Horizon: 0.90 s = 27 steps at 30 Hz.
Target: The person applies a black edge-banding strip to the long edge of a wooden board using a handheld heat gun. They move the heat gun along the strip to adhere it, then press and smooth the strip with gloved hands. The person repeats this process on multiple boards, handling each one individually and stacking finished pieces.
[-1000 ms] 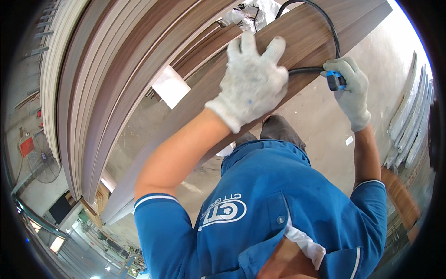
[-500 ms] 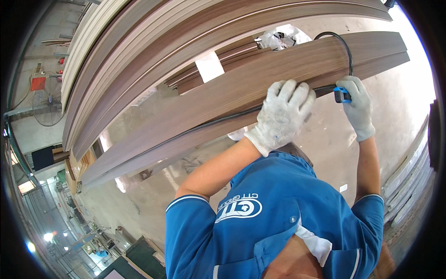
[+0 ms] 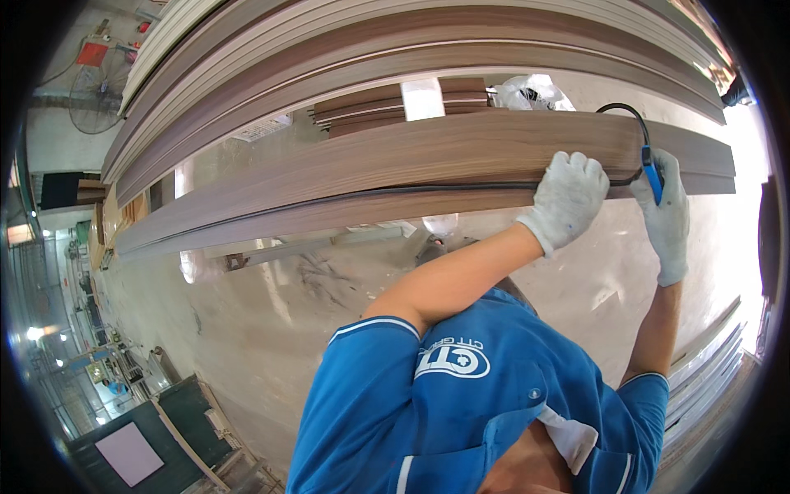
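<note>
A long wood-grain board [image 3: 461,152] lies across in front of me, with a black flexible strip [image 3: 395,189] running along its groove. My left hand [image 3: 569,198], in a whitish glove, is closed over the strip near the board's right part; its fingertips are hidden. My right hand [image 3: 665,216], gloved too, is closed around a slim blue-and-black hand tool [image 3: 651,177] that looks like a cutter. From beside this hand, the strip's free end loops up over the board's far edge. The tool's tip is too small to make out.
More long wood-grain profiles [image 3: 346,62] are stacked beyond the board. Between them lie shorter brown pieces [image 3: 362,111], a white sheet [image 3: 423,99] and a clear plastic bag [image 3: 535,92]. Wrapped lengths [image 3: 704,379] rest at the right. A fan [image 3: 95,95] stands far left.
My view has shifted, so the board lies flatter across it. My right hand has turned the tool more upright, beside the looped strip. My left hand is more tightly curled and farther right.
</note>
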### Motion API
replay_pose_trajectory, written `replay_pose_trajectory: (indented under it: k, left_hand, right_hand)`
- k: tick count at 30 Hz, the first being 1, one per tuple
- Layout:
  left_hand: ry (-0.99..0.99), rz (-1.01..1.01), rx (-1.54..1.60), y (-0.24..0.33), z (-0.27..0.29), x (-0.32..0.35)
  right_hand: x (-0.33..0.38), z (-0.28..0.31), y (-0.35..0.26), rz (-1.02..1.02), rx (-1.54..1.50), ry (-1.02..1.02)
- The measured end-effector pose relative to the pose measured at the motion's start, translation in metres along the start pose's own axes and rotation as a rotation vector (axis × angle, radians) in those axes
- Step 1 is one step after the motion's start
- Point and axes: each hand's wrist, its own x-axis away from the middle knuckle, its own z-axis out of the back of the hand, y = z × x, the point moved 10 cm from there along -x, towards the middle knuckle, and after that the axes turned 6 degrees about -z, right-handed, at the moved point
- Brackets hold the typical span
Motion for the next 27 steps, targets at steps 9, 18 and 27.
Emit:
replay_pose_trajectory:
  k: [9,18,27]
  left_hand:
    - [0.197,0.087,0.156,-0.003,-0.035,0.0]
    - [0.029,0.199,0.116,-0.005,-0.014,0.005]
    - [0.454,0.182,0.089,-0.005,0.013,0.018]
  right_hand:
    - [0.002,-0.071,-0.203,0.459,-0.094,-0.42]
    - [-0.02,-0.08,-0.199,0.453,-0.015,-0.462]
    - [-0.046,-0.032,-0.027,0.498,0.121,-0.536]
